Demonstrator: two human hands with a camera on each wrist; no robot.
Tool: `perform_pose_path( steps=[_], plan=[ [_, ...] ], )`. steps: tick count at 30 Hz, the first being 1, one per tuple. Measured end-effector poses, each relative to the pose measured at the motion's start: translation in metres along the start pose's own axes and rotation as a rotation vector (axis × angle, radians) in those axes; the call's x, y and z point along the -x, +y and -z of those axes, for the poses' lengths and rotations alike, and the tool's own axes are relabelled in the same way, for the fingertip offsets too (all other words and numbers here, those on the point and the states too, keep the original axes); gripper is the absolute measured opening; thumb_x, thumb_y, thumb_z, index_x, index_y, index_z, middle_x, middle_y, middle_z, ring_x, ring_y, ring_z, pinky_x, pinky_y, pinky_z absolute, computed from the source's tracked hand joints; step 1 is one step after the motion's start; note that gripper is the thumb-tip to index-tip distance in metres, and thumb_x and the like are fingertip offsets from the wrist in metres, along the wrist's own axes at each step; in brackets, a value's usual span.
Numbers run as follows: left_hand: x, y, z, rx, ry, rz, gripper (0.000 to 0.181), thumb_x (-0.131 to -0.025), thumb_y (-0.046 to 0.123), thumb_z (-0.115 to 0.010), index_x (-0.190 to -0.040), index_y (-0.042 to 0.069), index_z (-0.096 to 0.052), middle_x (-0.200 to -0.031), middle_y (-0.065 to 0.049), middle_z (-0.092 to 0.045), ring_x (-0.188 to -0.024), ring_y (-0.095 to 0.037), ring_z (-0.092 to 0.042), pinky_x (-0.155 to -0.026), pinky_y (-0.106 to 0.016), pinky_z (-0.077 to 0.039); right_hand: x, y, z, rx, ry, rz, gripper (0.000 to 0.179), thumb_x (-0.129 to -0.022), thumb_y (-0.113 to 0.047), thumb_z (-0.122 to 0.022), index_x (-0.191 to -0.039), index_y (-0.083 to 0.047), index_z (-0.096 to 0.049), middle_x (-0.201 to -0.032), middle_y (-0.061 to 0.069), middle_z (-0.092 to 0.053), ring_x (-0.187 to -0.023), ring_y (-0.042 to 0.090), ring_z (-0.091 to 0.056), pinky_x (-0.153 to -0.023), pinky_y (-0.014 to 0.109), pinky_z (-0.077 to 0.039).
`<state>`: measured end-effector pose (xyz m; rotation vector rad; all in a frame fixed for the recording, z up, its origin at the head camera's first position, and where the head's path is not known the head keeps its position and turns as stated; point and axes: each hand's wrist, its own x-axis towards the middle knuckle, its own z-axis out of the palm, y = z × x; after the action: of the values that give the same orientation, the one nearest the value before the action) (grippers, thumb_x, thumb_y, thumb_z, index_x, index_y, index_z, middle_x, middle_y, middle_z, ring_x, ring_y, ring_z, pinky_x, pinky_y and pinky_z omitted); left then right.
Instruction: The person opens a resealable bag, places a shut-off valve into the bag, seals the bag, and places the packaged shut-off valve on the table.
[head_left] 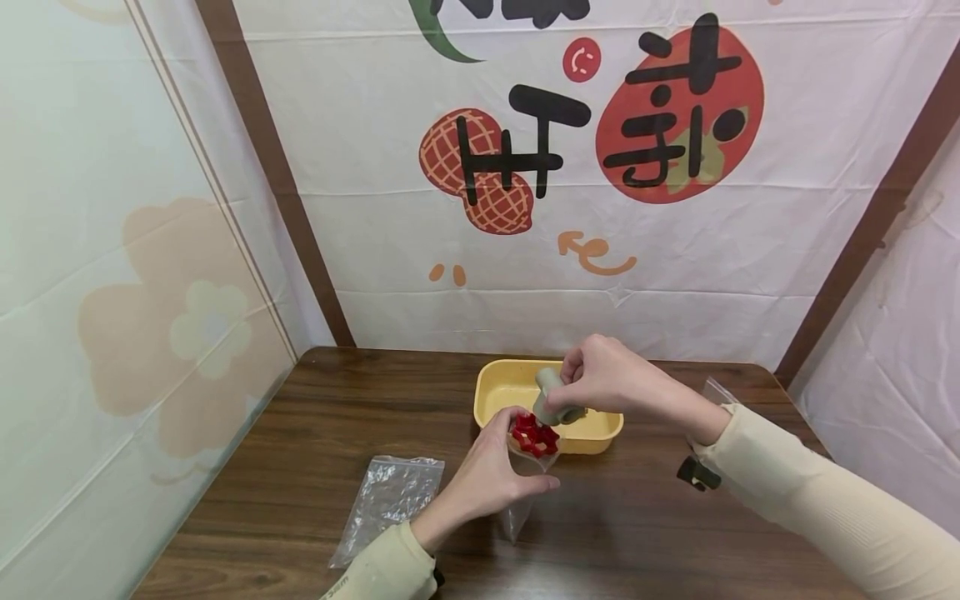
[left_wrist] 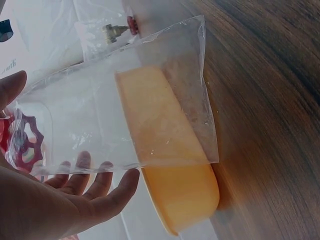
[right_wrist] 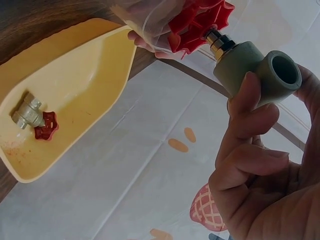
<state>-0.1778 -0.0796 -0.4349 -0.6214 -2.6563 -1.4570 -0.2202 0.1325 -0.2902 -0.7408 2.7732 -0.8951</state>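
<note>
My right hand [head_left: 609,379] grips a grey-green pipe valve [right_wrist: 239,65] by its tee-shaped body, tilted with its red handwheel [right_wrist: 200,25] pointing down. That wheel sits at the mouth of a clear plastic bag [left_wrist: 92,115], partly within it. Around the bag's mouth, my left hand [head_left: 491,475] holds it between thumb and fingers. The lower part of the bag hangs down, flat, above the table. Behind both hands stands a yellow tub [head_left: 498,375]; inside it lies a metal valve [right_wrist: 31,114] with a small red handle.
Left of my left forearm, another clear bag [head_left: 393,500] lies flat on the brown wooden table [head_left: 270,467]. In the left wrist view, a brass valve [left_wrist: 115,33] with a red handle shows in a clear bag at the top. White printed cloth [head_left: 360,233] encloses the table.
</note>
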Motion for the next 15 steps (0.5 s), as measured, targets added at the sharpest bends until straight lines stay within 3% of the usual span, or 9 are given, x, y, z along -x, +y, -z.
perform_pose_path(
  steps=[11,15],
  plan=[
    [0.0017,-0.0023,-0.0004,-0.021,0.004,-0.002,0.101,-0.071,0.044,-0.094,-0.149,0.003,-0.045,-0.139,-0.005,-0.056,-0.132,-0.025,-0.051,-0.112,-0.053,-0.041,0.0013,-0.0016,0.0052,-0.001,-0.005,-0.010,0.027,-0.078,-0.033,-0.086,-0.068,-0.015,-0.069,-0.058,-0.005,-0.061,-0.053,0.009,-0.047,-0.050,0.027,-0.037],
    [0.0021,-0.0009,-0.0003,-0.014,-0.003,0.005,0.101,-0.071,0.042,-0.094,-0.150,0.005,-0.044,-0.138,-0.003,-0.056,-0.131,-0.023,-0.051,-0.111,-0.052,-0.042,0.0013,-0.0015,0.0041,-0.002,-0.007,-0.005,0.026,-0.078,-0.031,-0.086,-0.070,-0.014,-0.069,-0.060,-0.004,-0.063,-0.054,0.010,-0.050,-0.051,0.028,-0.040]
  ],
)
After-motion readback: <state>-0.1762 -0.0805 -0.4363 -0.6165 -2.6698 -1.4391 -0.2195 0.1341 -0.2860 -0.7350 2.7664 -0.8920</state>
